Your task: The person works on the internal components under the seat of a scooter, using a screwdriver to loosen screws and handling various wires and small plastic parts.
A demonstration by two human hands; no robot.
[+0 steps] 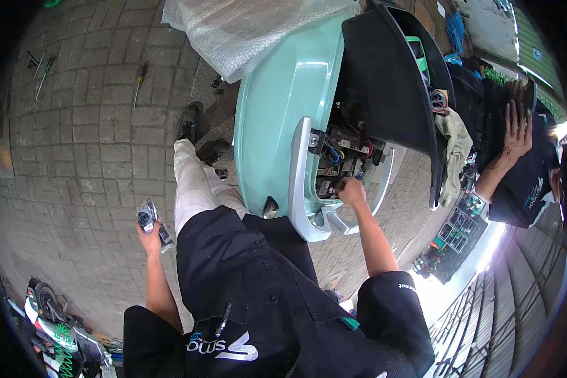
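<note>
A mint-green scooter body (277, 107) stands in front of me, its black seat (384, 75) tipped up on the right. A silver grab rail (301, 176) curves round the scooter's near end. My right hand (351, 191) reaches inside that rail, fingers bent together at the open bay; what they grip, if anything, is hidden. Blue and red wires (335, 153) show just beyond the hand. Out to the left, away from the scooter, my left hand (150, 239) is closed on a clear plastic bag (147, 215) with dark parts inside.
Bubble wrap (220, 34) covers the scooter's far end. Screwdrivers (140, 82) lie on the paving at the far left. A beige cloth (455, 151) hangs by the seat. Another person's raised hand (518, 129) is at the right. A motorbike (50, 302) stands at the lower left.
</note>
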